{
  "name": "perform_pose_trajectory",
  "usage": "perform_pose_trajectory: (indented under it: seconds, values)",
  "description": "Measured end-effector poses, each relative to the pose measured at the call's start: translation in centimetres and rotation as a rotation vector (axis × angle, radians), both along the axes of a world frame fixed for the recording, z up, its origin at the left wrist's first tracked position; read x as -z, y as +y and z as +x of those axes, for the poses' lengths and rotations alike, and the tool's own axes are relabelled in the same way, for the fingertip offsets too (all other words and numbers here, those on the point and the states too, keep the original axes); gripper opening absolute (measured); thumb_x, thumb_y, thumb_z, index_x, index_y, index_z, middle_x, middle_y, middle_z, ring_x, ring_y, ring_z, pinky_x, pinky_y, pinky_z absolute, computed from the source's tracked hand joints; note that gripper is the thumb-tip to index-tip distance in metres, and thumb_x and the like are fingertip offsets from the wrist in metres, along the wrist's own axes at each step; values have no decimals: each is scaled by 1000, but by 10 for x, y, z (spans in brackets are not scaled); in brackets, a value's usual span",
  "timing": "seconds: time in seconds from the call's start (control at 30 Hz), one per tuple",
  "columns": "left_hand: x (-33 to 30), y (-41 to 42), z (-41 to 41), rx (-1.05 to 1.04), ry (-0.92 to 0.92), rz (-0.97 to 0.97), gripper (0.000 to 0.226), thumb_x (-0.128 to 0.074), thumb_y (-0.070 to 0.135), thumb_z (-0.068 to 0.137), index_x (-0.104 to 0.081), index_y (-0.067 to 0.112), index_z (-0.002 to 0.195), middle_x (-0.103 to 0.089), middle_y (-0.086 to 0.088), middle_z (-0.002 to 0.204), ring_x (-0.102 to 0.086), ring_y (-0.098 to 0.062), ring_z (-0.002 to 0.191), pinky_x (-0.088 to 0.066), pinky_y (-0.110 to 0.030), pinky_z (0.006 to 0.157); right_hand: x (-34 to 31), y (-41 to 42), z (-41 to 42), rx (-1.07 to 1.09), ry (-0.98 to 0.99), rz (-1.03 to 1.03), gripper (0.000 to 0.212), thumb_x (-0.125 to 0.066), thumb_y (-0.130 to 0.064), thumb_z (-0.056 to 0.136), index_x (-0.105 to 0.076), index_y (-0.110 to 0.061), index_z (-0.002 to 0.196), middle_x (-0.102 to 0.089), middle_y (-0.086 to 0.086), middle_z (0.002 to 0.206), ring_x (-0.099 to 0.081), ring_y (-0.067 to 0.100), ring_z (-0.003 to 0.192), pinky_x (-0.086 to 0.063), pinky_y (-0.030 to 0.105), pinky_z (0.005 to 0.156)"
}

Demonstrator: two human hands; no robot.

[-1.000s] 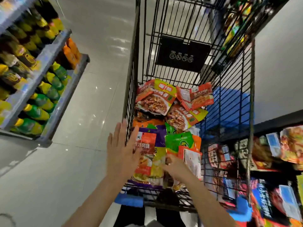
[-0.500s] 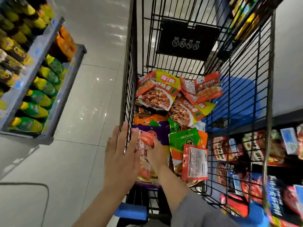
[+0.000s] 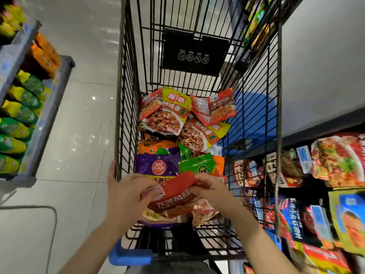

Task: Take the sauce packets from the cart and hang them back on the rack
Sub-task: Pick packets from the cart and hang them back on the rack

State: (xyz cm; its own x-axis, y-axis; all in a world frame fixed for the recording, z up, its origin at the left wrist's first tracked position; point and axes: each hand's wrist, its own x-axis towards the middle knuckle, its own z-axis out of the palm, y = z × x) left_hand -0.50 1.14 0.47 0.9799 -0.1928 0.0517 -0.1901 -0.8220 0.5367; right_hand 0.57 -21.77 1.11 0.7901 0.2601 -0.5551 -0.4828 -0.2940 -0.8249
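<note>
A black wire cart holds a pile of several sauce packets: red, yellow, purple, green and orange. Over the near end of the cart I hold a red sauce packet between both hands. My left hand pinches its left edge, and my right hand pinches its right edge. A purple packet and a green packet lie just beyond my hands. The rack with hanging packets stands to the right of the cart.
A shelf with green and yellow bags and orange packs stands on the left across a tiled aisle floor. A black sign plate hangs on the cart's far end. The blue cart handle is below my arms.
My right hand has lifted the red packet out of the pile toward me. My left hand has come off the cart's side and taken the packet's left edge.
</note>
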Motion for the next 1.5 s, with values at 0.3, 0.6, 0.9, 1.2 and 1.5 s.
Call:
perform_pose_trajectory:
  seconds: [0.3, 0.6, 0.9, 1.2, 1.5]
  values:
    - [1, -8, 0, -77, 15, 178, 29, -41, 41, 90, -66, 31, 78, -64, 19, 70, -64, -8, 68, -6, -49, 113, 120, -59, 52, -468, -89, -749, 55, -68, -19, 80, -47, -31, 130, -51, -2, 134, -49, 22, 121, -45, 38, 96]
    - [-2, -13, -2, -70, 23, 245, 40, -33, 39, 94, -68, 24, 80, -69, 10, 82, -66, -14, 96, -1, -50, 115, 97, -68, 34, -705, -186, -842, 12, -58, -25, 89, -64, -23, 99, -59, -1, 104, -58, 23, 98, -47, 34, 76]
    - [-44, -67, 10, -536, 245, -411, 15, -58, 32, 90, -58, 27, 76, -62, 6, 62, -56, -8, 59, -42, -21, 55, -30, -51, -1, 179, -560, -620, 18, -63, -22, 86, -50, -25, 74, -50, -11, 74, -47, 1, 72, -35, 12, 60]
    - [-71, -92, 36, -695, 603, -1197, 21, -58, 18, 89, -62, -2, 92, -64, -19, 79, -59, -29, 71, -52, -35, 62, -28, 34, -5, 86, -894, -456, 29, -46, -20, 90, -63, -8, 110, -59, 2, 127, -53, 12, 117, -36, 11, 99]
    - [-68, -79, 30, -663, 592, -1078, 4, -63, 7, 84, -65, 10, 84, -68, -19, 77, -64, -30, 72, -54, -38, 65, -20, 16, -9, -220, -838, -341, 35, -50, -34, 93, -57, -14, 121, -51, -4, 137, -45, 10, 128, -41, 29, 104]
